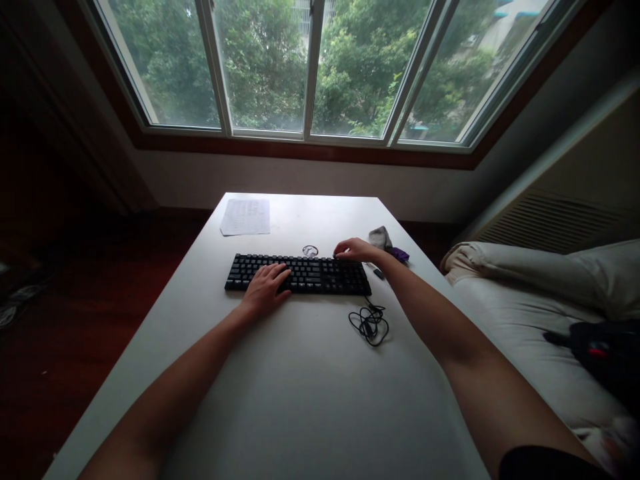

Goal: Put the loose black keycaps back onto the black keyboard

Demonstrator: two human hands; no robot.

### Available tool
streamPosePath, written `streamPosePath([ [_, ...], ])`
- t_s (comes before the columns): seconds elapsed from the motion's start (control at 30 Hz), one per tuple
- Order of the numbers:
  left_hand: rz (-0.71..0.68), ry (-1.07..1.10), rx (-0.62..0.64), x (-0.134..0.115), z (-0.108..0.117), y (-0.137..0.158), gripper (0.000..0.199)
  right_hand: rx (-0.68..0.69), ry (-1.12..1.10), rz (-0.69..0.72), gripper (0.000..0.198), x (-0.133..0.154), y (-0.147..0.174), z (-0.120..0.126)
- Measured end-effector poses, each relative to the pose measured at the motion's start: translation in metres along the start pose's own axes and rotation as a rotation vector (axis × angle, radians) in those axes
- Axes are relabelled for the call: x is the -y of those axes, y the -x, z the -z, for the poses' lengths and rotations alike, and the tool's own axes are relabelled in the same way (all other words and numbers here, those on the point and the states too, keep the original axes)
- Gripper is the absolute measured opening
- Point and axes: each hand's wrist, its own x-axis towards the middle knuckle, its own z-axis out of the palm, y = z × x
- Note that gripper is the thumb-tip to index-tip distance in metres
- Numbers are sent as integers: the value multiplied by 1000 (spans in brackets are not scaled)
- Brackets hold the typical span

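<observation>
Hands at work on a black keyboard (300, 274) lying across the middle of a white bench (280, 393): the left hand (265, 288) rests flat on the keys, its grip spread and holding nothing, while the right hand (356, 250) touches the keyboard's far right edge, fingers curled loosely, pinching nothing visible. A coiled black cable (370, 325) lies just beside the keyboard.

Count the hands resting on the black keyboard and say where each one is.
2. The left hand lies flat on the left half of the keyboard. The right hand touches its far right edge, fingers curled. No other hands are in view.
</observation>
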Motion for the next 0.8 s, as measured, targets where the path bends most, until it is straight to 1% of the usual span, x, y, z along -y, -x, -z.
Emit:
streamPosePath([
  [0.13,-2,0,-8,-1,1,1,54,20,41,-28,23,5,0,-7],
  [0.23,-5,-3,-3,-1,1,1,55,20,71,-49,24,9,0,-7],
  [0.37,0,4,0,0,1,0,55,37,125,-22,22,14,1,-6],
  [0.57,1,3,-2,2,-2,1,55,8,240,32,20,16,-1,-13],
  [0.7,-3,-1,-6,2,-1,3,55,15,137,-8,22,12,0,-13],
  [0.8,-5,-2,-9,1,0,3,55,-30,62,-53,26,5,1,-14],
])
